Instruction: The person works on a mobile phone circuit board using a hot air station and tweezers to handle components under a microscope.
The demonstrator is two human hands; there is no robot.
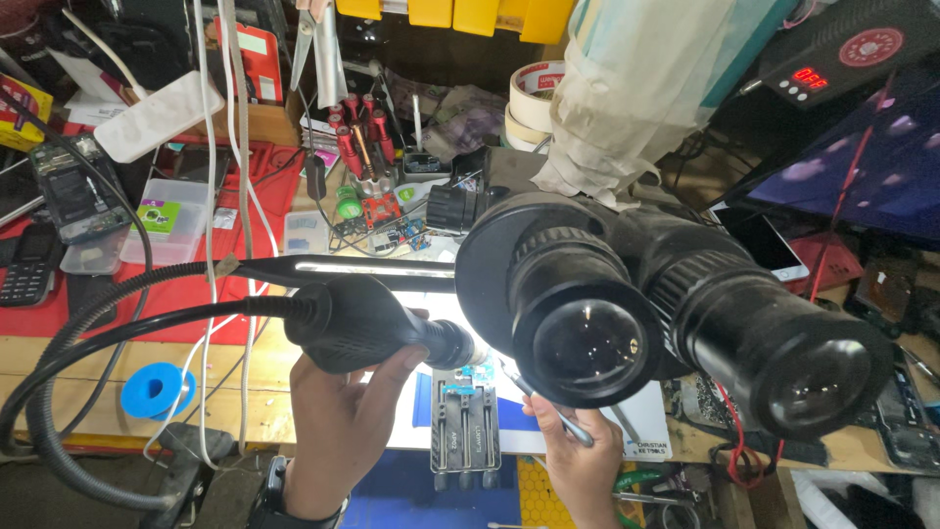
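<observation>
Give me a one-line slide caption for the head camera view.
Left hand grips a black hot-air wand, right hand holds tweezers, beneath a microscope.

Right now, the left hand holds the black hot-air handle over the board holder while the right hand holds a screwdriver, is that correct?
Not quite. In the head view the right hand holds metal tweezers, not a screwdriver. The left hand does hold the black hot-air handle over the board holder.

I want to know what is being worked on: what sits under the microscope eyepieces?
Under the black microscope eyepieces a small circuit board is clamped in a black holder on a lit white pad. The eyepieces cover the pad's right side and most of the tweezers.
</observation>
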